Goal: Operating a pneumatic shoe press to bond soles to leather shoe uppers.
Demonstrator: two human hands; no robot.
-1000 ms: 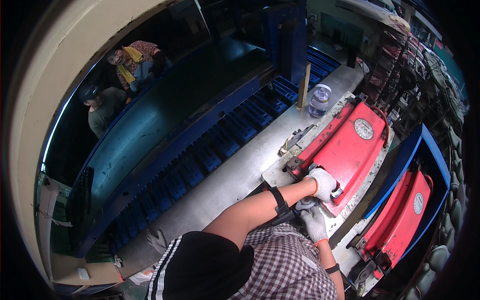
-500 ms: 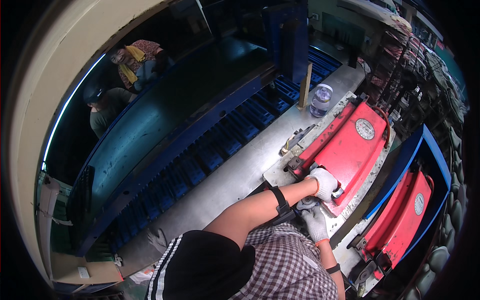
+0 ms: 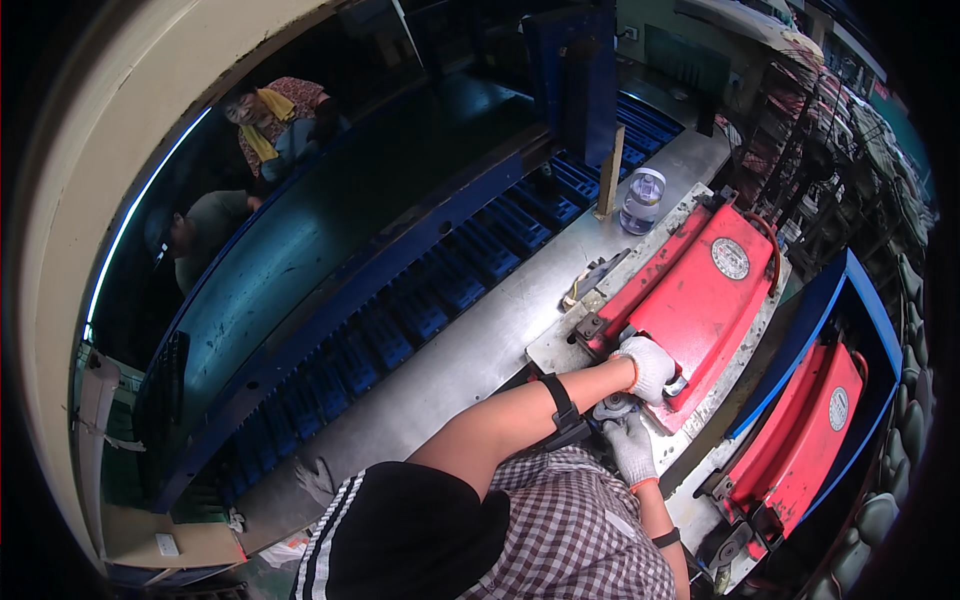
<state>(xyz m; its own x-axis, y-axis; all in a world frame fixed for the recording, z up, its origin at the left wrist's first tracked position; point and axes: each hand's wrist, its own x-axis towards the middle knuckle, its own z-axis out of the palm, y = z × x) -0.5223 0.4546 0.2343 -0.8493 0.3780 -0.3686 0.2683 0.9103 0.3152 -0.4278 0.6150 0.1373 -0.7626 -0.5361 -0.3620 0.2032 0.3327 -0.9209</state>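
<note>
My left hand (image 3: 648, 366) grips the near edge of the red plate (image 3: 690, 300); my right hand (image 3: 630, 445) holds a small grey part (image 3: 612, 406), not fitted yet

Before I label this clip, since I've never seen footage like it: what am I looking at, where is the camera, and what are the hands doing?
The camera sits on a person's head and looks down through a fisheye lens, so straight edges bend. The checked shirt at the bottom is the wearer's own. Both hands wear white gloves. The left hand rests on the near corner of a red panel lying flat on a long metal bench. The right hand is just below it, at a small grey part; whether it grips that part is hard to tell. A plastic bottle stands farther along the bench. A second red panel lies to the right, inside a blue frame. Two other people are at upper left, beyond a dark conveyor.
</note>
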